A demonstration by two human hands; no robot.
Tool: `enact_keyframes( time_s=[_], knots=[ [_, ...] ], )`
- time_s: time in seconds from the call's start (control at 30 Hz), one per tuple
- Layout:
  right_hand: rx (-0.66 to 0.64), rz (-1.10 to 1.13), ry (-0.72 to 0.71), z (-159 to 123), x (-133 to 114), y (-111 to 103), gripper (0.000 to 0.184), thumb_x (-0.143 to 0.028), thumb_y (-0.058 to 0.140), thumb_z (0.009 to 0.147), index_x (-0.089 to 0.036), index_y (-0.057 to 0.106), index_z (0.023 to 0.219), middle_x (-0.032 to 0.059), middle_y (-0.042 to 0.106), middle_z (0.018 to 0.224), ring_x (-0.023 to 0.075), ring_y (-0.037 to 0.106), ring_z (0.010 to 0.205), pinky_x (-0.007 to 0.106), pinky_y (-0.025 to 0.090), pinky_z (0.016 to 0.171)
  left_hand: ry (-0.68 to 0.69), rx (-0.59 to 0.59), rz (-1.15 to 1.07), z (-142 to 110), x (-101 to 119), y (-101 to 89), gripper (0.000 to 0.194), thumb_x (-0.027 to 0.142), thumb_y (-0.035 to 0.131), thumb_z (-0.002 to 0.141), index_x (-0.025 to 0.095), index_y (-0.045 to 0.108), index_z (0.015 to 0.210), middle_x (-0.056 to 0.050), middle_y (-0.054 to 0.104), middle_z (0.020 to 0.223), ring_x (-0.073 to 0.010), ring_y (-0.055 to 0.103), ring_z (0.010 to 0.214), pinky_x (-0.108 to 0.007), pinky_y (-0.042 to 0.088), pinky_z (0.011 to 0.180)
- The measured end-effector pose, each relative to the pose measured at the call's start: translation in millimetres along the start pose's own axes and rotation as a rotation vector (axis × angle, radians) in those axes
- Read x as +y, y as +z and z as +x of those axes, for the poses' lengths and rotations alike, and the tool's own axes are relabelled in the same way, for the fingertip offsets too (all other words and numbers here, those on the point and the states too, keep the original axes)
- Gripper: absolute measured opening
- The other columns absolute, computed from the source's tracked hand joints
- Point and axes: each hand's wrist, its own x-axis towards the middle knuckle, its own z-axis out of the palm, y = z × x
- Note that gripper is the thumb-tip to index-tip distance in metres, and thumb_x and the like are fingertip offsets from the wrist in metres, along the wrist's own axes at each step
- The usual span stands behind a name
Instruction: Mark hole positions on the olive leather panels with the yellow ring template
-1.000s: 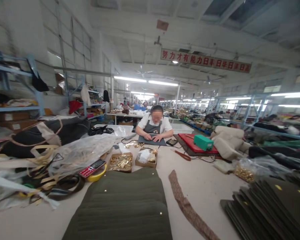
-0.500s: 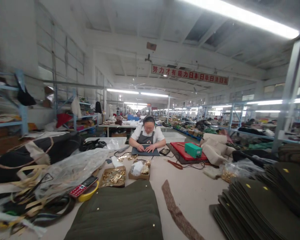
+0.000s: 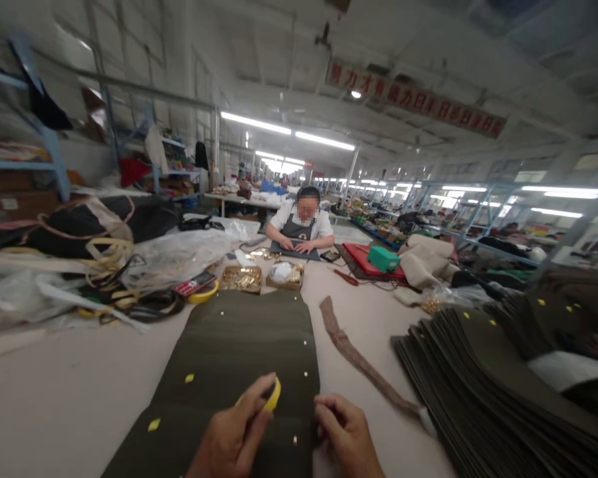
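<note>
A long dark olive fabric panel [image 3: 249,352] lies flat before me, with small shiny studs and a few yellow tape pieces [image 3: 154,424] on it. Above its lower middle, my left hand [image 3: 234,425] is closed on a roll of yellow tape [image 3: 275,394], partly hidden by the fingers. My right hand [image 3: 346,435] is at the panel's right edge, fingers curled together and pinching that edge; the fingertips are partly hidden.
On the right rises a thick stack of olive panels [image 3: 458,385]. A brown strip [image 3: 359,368] lies between. Beyond are boxes of gold hardware [image 3: 241,279], a phone [image 3: 194,283], a yellow ring [image 3: 202,293] and a green box [image 3: 383,259]. A co-worker [image 3: 303,226] sits opposite.
My view has tilted down and rolled, showing more of the tabletop. Both my hands have come into view over the panel, the left one holding the tape roll.
</note>
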Motion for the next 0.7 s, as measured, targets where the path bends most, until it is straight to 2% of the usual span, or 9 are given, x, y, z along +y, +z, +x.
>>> enact_keyframes(
  time_s=[0.03, 0.07, 0.17, 0.23, 0.3, 0.5, 0.7],
  knots=[
    [-0.006, 0.009, 0.007, -11, -3, 0, 0.041, -0.053, 0.055, 0.085, -0.015, 0.07, 0.088, 0.0024, 0.062, 0.06, 0.0155, 0.06, 0.054, 0.025, 0.05, 0.05, -0.02, -0.037, -0.058, -3, -2, 3.2, 0.037, 0.028, 0.041, 0.098, 0.021, 0.041, 0.134, 0.0, 0.071, 0.088, -0.0093, 0.068, 0.071, -0.017, 0.056, 0.066],
    [-0.028, -0.007, -0.019, -17, -9, 1, 0.037, -0.048, 0.055, 0.086, -0.014, 0.069, 0.091, 0.0033, 0.063, 0.065, 0.0156, 0.061, 0.058, 0.026, 0.051, 0.055, -0.019, -0.053, -0.07, -4, -4, 5.8, 0.037, 0.026, 0.042, 0.097, 0.02, 0.04, 0.134, -0.001, 0.072, 0.093, -0.0098, 0.069, 0.075, -0.016, 0.056, 0.069],
    [-0.081, -0.159, -0.269, -19, -34, 5, 0.021, -0.029, 0.053, 0.09, -0.017, 0.069, 0.095, 0.005, 0.067, 0.078, 0.0153, 0.061, 0.07, 0.026, 0.05, 0.065, 0.069, -0.027, -0.016, -5, -6, 8.8, 0.037, 0.023, 0.043, 0.096, 0.018, 0.042, 0.133, -0.007, 0.07, 0.113, -0.0126, 0.07, 0.091, -0.019, 0.056, 0.081],
    [-0.115, -0.227, -0.427, -17, -48, 10, 0.019, -0.018, 0.051, 0.089, -0.018, 0.066, 0.1, 0.0054, 0.067, 0.086, 0.0155, 0.061, 0.077, 0.026, 0.05, 0.071, 0.124, -0.013, 0.038, -4, -5, 7.9, 0.038, 0.023, 0.044, 0.096, 0.017, 0.042, 0.134, -0.008, 0.07, 0.115, -0.0132, 0.071, 0.092, -0.02, 0.055, 0.083],
    [-0.129, -0.266, -0.517, -16, -55, 16, 0.022, -0.012, 0.05, 0.088, -0.019, 0.064, 0.103, 0.0058, 0.067, 0.091, 0.0162, 0.062, 0.082, 0.027, 0.05, 0.074, 0.151, -0.01, 0.076, -3, -3, 6.3, 0.039, 0.023, 0.043, 0.096, 0.016, 0.041, 0.135, -0.008, 0.071, 0.113, -0.0125, 0.072, 0.086, -0.02, 0.056, 0.082],
    [-0.113, -0.408, -0.684, -16, -52, 24, 0.022, -0.007, 0.047, 0.088, -0.02, 0.06, 0.101, 0.0057, 0.067, 0.088, 0.0175, 0.061, 0.082, 0.028, 0.051, 0.073, 0.178, -0.017, 0.141, -2, 3, 3.8, 0.039, 0.021, 0.038, 0.097, 0.017, 0.04, 0.136, -0.008, 0.073, 0.107, -0.0124, 0.071, 0.074, -0.02, 0.056, 0.069],
    [-0.12, -0.467, -0.715, -14, -49, 25, 0.019, -0.007, 0.045, 0.09, -0.019, 0.059, 0.092, 0.005, 0.066, 0.082, 0.0168, 0.061, 0.077, 0.027, 0.05, 0.071, 0.204, -0.041, 0.166, -4, 7, 4.5, 0.04, 0.016, 0.036, 0.097, 0.016, 0.037, 0.137, -0.007, 0.074, 0.102, -0.0133, 0.071, 0.072, -0.022, 0.055, 0.067]
  ],
)
